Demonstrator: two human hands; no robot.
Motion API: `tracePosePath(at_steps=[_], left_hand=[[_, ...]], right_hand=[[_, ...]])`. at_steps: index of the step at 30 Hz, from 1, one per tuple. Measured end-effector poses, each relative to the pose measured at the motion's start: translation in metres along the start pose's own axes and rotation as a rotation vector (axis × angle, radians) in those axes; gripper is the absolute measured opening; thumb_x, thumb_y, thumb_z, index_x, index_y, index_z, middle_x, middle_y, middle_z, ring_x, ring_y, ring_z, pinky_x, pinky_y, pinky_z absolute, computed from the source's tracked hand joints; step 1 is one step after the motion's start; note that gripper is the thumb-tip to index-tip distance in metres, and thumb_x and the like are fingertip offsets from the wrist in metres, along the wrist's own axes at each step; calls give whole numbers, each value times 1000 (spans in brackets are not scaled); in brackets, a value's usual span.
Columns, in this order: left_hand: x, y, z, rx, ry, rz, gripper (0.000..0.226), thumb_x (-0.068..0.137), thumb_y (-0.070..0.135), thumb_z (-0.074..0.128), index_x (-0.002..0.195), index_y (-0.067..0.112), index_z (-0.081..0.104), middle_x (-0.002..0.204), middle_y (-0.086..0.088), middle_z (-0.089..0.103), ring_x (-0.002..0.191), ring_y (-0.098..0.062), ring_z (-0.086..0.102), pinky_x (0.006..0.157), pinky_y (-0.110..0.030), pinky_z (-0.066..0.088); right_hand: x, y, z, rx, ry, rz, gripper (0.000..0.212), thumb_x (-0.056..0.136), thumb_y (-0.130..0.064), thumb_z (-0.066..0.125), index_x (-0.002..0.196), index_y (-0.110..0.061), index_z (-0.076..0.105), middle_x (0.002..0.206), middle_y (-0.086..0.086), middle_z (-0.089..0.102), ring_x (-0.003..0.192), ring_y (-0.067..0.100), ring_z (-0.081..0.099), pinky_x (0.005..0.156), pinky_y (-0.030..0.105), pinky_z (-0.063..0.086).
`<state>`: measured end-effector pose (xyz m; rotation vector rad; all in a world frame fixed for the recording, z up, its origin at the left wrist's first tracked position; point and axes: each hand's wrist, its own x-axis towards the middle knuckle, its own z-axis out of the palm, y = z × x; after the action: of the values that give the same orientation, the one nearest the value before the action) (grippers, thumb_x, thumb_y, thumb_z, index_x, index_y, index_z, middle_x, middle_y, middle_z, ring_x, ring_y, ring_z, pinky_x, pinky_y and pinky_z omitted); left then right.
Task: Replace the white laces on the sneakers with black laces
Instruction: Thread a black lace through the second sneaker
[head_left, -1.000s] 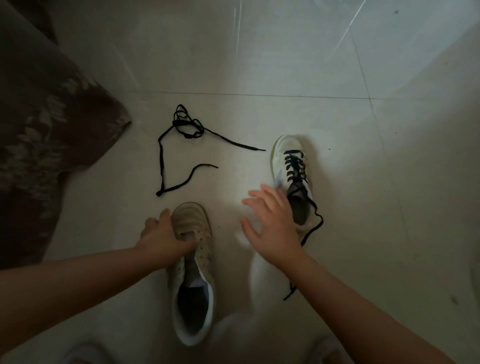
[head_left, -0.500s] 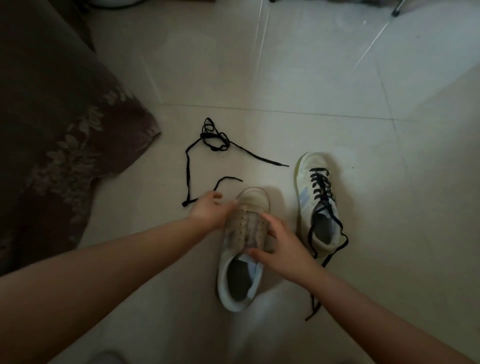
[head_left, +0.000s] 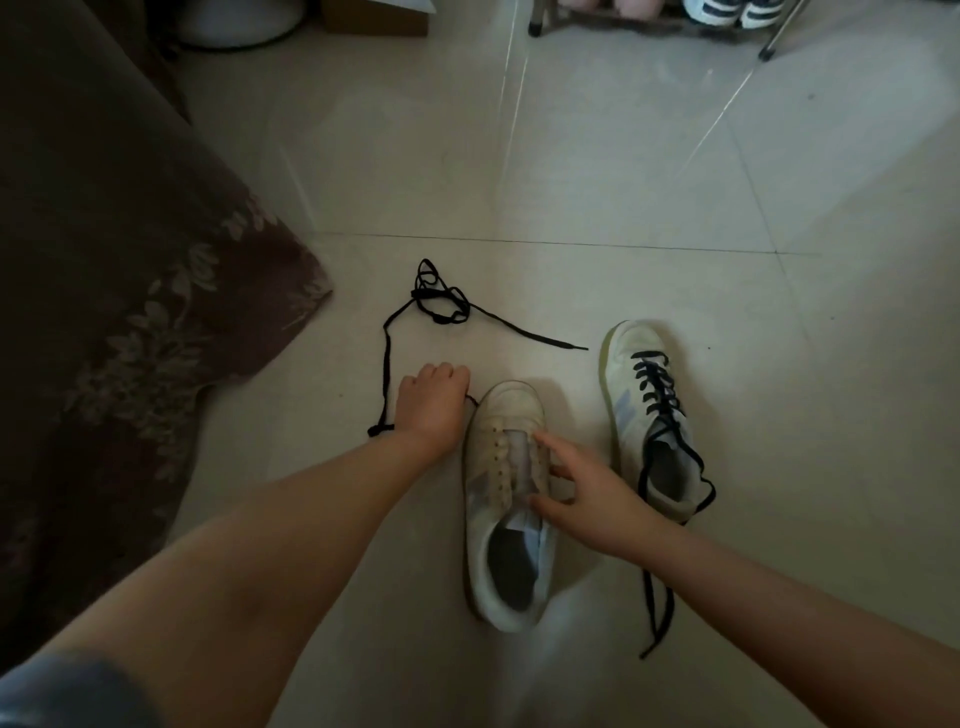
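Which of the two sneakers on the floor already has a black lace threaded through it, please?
The right-hand sneaker, untouched beside the right hand. The other sneaker, which that hand touches, shows bare eyelets.

A worn white low-top leather sneaker with bare eyelets (head_left: 506, 499) lies upright on the floor at the centre, toe toward 12 o'clock, heel opening toward 6, no lace threaded. Just beside it at 3 o'clock, apart from it, stands a second white sneaker with pale blue side stripes (head_left: 649, 415), toe toward 11 o'clock, already threaded with a flat black lace (head_left: 655, 389) whose loose ends trail off past the heel toward 6 o'clock. At 10 o'clock from the bare sneaker a loose black shoelace (head_left: 439, 304) sprawls on the tiles, tangled at its far end, one tail running toward 3 o'clock.
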<state>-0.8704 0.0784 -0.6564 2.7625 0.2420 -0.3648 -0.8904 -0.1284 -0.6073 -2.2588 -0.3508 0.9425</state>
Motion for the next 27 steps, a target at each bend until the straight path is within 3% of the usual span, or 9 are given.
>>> tracePosePath(at_steps=[3,5,11,14,16,19,22,24,27], left_hand=[[-12,3,-16,-276,12,-24,4,96,14,36,98,11,39,78,-8,52,70,-27,49,59,-32,31],[-24,0,-27,-253,93,26,11,97,21,38,101,12,44,72,-1,51,65,-27,50,57,-31,32],[-53,1,-42,-323,164,219,12,94,26,52,94,17,60,71,8,54,64,-15,50,56,-26,31],[-52,1,-45,-398,182,269,23,91,36,48,91,18,63,74,7,57,68,-10,45,59,-26,34],[-51,-1,-48,-309,217,280,34,87,44,39,86,21,64,73,9,56,71,-10,44,63,-27,34],[-56,-2,-48,-152,271,262,35,84,46,37,84,26,65,76,11,61,78,-15,54,78,-34,39],[-61,6,-43,-267,153,259,23,88,34,45,92,23,64,81,8,65,80,-15,61,91,-39,40],[-62,9,-38,-367,109,229,14,91,22,50,91,15,63,80,2,63,74,-19,59,73,-28,39],[-62,9,-33,-394,124,204,18,91,24,49,87,10,59,80,1,55,72,-20,55,63,-31,42]], right_hand=[[5,-9,-11,-136,33,-18,59,89,-39,61,142,-25,40,142,-4,39,130,12,39,104,24,35],[14,-17,-22,-188,33,-3,42,91,-42,57,129,-24,53,134,-4,48,125,12,45,96,20,34],[31,-57,-30,-156,108,-196,36,89,-35,62,123,-24,60,113,-8,57,103,5,54,89,20,42],[36,-67,-23,-177,109,-258,14,87,-18,62,98,-20,70,87,-7,67,80,8,62,74,25,49],[39,-65,-20,-123,110,-236,13,86,-15,63,96,-20,70,82,-7,68,74,6,62,71,23,49],[39,-64,-21,-31,130,-173,32,83,-16,68,114,-20,60,80,-10,63,68,1,54,70,18,44],[36,-67,-20,-113,157,-214,38,82,-13,67,115,-23,52,77,-9,59,66,7,53,69,26,46],[35,-66,-19,-180,165,-218,35,82,-16,66,113,-23,52,81,-11,59,72,10,55,70,28,48],[34,-60,-19,-147,169,-163,26,83,-22,67,108,-21,60,90,-11,59,82,12,58,79,33,52]])
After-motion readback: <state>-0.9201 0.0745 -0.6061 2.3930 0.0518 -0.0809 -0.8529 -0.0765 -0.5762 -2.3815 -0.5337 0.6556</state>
